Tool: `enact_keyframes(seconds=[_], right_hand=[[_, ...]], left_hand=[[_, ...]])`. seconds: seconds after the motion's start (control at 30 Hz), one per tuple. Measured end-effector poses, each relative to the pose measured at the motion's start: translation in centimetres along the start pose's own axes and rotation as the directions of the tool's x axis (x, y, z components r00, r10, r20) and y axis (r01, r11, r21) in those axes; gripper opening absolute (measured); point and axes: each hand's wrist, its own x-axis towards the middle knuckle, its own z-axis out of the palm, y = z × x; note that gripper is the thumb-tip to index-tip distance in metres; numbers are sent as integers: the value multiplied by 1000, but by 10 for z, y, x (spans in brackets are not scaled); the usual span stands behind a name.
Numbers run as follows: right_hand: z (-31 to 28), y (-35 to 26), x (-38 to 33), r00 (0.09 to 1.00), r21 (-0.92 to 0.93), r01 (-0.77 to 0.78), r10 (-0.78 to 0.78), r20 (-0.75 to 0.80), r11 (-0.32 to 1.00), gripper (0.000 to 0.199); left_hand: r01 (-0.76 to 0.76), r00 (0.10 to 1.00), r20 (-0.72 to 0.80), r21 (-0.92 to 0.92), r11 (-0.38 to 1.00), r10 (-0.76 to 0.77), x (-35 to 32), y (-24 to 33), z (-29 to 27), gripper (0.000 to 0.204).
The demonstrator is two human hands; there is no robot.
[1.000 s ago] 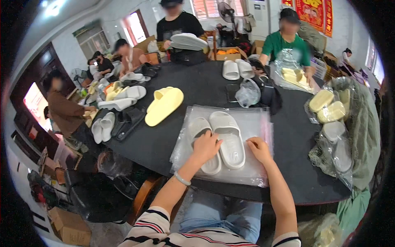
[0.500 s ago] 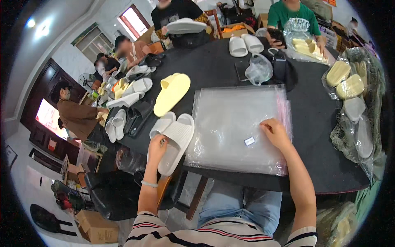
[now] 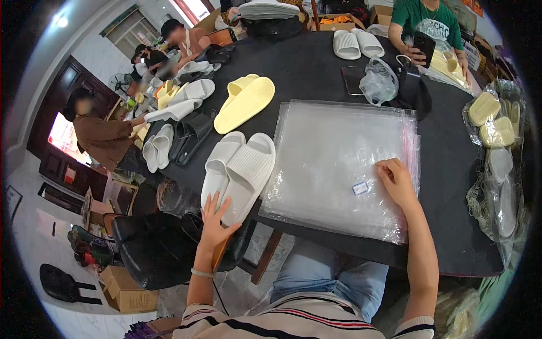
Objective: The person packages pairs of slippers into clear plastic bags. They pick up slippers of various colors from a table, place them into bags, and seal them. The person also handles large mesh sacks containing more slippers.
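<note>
Slippers [image 3: 249, 168] in pale grey sit side by side at the near edge of a black table [image 3: 454, 169], at nine o'clock from the stack of clear plastic bags [image 3: 327, 150] on which they lay a second ago. A yellow slipper [image 3: 247, 105] lies just beyond them, at twelve o'clock. The left hand [image 3: 214, 227] spreads its fingers over the heels, touching without clasping; the right hand [image 3: 398, 182] curls its fingers at the stack's three o'clock side, though whether they pinch any film is unclear. The shift exposes the bags and a small blue-edged label [image 3: 360, 188] toward four o'clock, apparently leaving the top one within easy reach.
</note>
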Motion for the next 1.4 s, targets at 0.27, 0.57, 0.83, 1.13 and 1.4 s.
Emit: enact_keyframes(seconds=[0.27,0.57,0.83,1.13,1.4], right_hand=[[1,-4,1,1000,-27,4,-4,2,1000,12],[-1,-6,1,1000,-35,-5,6,22,999,13],[-3,4,2,999,-46,23,-21,38,999,14],[9,16,1,996,-119,84,-83,14,989,11],[3,16,-5,996,-77,93,-94,0,993,11]], left_hand=[[66,983,-173,75,995,-53,90,-18,28,71],[189,970,-176,93,978,-171,256,-6,46,72],[414,884,-277,87,906,-378,359,-2,71,69],[146,964,-232,49,988,-131,389,-71,93,77],[-478,876,106,52,877,471,295,153,82,63]])
